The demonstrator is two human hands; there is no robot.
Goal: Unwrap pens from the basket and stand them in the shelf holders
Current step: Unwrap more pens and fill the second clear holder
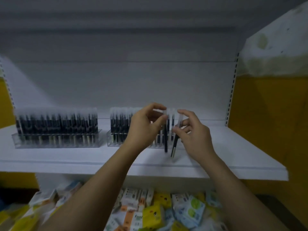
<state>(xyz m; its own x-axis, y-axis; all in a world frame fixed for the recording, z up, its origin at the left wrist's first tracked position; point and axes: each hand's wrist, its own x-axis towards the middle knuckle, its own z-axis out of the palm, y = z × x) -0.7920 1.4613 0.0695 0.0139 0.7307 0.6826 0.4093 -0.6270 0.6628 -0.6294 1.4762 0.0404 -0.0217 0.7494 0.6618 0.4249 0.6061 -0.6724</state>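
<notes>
Note-taker: Grip status, both sides?

Me: My left hand pinches the pale cap end of the first pen between thumb and forefinger. My right hand pinches the second pen just under its pale cap, other fingers loosely spread. The two hands are apart, not touching each other.

Note-taker: Pens, relative to the right holder?

Me: Both hang in front of its right end. First pen near upright, dark barrel pointing down. Second pen just to the right of it, tilted, lower end leaning back toward the first. The two are close but not touching. Whether either tip meets the shelf: cannot tell, view is blurred. Wrapping on them: cannot tell either.

Note-taker: Holder contents?

Me: Clear tray, dark pens with pale caps standing packed in its left part; my left hand hides the middle, and a few stand at its right end.

Note-taker: Surroundings?

Me: Left holder sits well to the left of it on the same white shelf, full of the same pens. Below and nearer me, a heap of small packets, yellow, white, blue, orange. Yellow wall far to its right.
</notes>
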